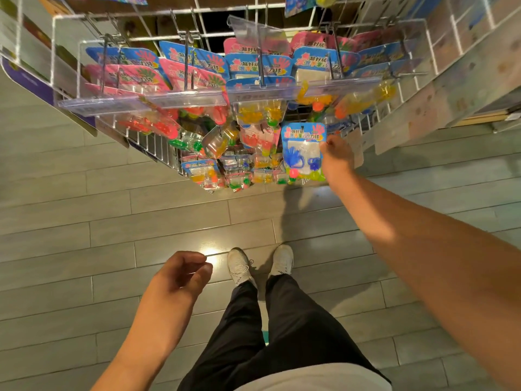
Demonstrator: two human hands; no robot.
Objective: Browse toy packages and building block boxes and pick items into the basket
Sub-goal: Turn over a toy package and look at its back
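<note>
The right arm stretches from the lower right of the frame up toward the centre, almost straight. The right hand (337, 155) pinches the right edge of a blue toy package (303, 150) — a blister card with blue sticky hands and small coloured balls under clear plastic. The package is just right of the centre, held upright in front of the lower part of the wire display rack (158, 148), close to other packages hanging there.

The left hand (183, 273) is at the lower left of the centre, above the grey floor tiles (84, 221). Its fingers are loosely curled with the thumb near the fingertips, and it holds nothing.

In the upper part of the frame, many pink and blue toy packages (197, 66) hang on metal hooks behind clear price strips (186, 98). Below — two white sneakers (239, 266) and black trousers (282, 334).
</note>
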